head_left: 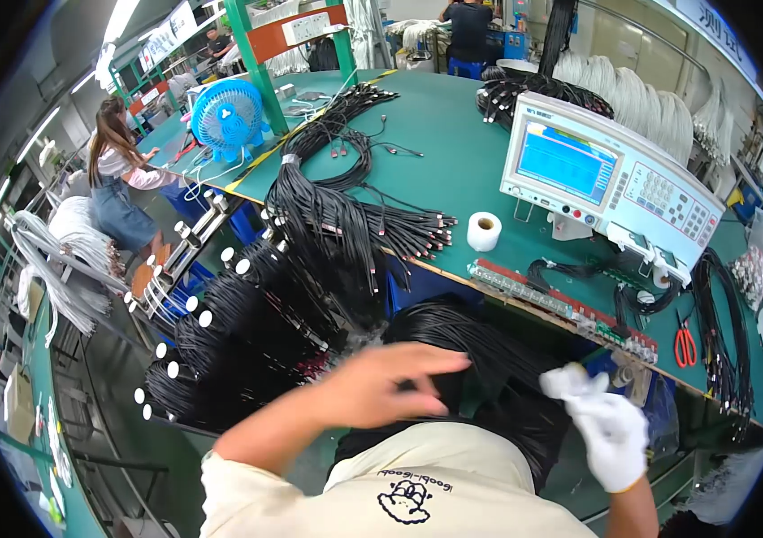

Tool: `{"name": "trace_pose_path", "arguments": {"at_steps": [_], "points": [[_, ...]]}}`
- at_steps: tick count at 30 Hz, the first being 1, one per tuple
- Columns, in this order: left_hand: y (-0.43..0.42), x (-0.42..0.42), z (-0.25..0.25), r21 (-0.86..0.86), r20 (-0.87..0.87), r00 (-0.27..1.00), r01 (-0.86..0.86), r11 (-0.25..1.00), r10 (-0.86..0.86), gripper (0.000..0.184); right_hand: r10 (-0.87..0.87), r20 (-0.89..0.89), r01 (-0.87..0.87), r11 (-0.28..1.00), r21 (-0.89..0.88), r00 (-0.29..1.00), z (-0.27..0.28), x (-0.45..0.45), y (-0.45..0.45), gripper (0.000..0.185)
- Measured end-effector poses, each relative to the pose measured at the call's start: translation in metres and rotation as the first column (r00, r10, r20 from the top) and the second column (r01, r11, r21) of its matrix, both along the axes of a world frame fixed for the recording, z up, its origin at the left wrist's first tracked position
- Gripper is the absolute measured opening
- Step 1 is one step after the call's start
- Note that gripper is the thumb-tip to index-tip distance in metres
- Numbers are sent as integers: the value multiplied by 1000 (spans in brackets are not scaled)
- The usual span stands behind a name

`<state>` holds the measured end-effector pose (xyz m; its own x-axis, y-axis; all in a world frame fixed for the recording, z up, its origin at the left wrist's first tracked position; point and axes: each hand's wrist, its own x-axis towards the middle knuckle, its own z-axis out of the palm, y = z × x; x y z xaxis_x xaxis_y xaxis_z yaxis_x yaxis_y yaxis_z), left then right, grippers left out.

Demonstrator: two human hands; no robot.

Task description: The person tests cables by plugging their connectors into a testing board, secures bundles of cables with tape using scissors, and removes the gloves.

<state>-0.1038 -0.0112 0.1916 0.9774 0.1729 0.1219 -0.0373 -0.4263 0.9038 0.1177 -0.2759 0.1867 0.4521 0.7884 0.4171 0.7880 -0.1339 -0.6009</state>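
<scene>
My left hand [395, 384] is bare and hovers over my lap, its index finger stretched out and the fingers apart, with nothing seen in it. A white glove covers my right hand [610, 429], which is raised at the right of my lap; its fingers are smeared, so what they hold, if anything, does not show. Between and beyond both hands, a thick bundle of black cables [453, 332] lies across my lap. Farther off, another bundle of black cables [337, 202] spreads over the bench, its connector ends hanging past the front edge.
On the green bench [440, 117] stand a tester with a blue screen [565, 166], a white tape roll [484, 231] and a blue fan [226, 118]. A red-edged connector strip [561, 308] runs along the front edge, near red-handled scissors [685, 344]. Cable coils [220, 332] hang left; other people work behind.
</scene>
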Motion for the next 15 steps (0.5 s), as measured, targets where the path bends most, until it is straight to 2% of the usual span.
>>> {"name": "trace_pose_path", "arguments": {"at_steps": [1, 2, 3, 4, 6, 7, 8, 9, 10, 11, 14, 15], "points": [[-21, 19, 6, 134, -43, 996, 88, 987, -83, 79, 193, -65, -192, 981, 24, 979, 0, -8, 12, 12], [-39, 35, -15, 243, 40, 989, 130, 961, -143, 88, 377, -121, -372, 926, 62, 918, -2, -14, 19, 16], [-53, 44, -27, 375, -39, 982, 185, 908, -184, 89, 468, -354, -476, 877, 70, 810, -10, -20, 13, 19], [-61, 54, -32, 419, -275, 927, 354, 836, -254, 68, 521, -561, -568, 816, 108, 643, -17, -26, 8, 24], [-56, 57, -41, 419, -285, 873, 485, 767, -396, 43, 805, -414, -758, 566, 325, 425, -3, -23, 30, 32], [-55, 58, -30, 505, -318, 854, 520, 689, -412, 32, 639, -761, -821, 492, 290, 114, -3, -15, 16, 46], [-54, 56, -19, 579, -350, 834, 550, 602, -426, 26, 613, -786, -863, 435, 258, 74, -6, -12, 9, 49], [-51, 53, -27, 543, -229, 815, 560, 625, -532, 27, 583, -811, -898, 375, 232, 33, -10, -10, 4, 52], [-48, 53, -30, 511, -303, 769, 630, 585, -563, 25, 551, -835, -927, 310, 210, -5, -12, -9, 0, 55], [-42, 54, -28, 494, -248, 764, 629, 600, -596, 23, 590, -808, -934, 287, 212, -2, -11, -5, 0, 58], [-23, 51, -25, 390, -131, 790, 596, 702, -598, 18, 647, -762, -854, 379, 357, -31, -22, 4, -15, 56], [-23, 50, -24, 410, -189, 793, 599, 687, -579, 24, 676, -736, -869, 385, 311, 36, -22, 7, -17, 55]]}}
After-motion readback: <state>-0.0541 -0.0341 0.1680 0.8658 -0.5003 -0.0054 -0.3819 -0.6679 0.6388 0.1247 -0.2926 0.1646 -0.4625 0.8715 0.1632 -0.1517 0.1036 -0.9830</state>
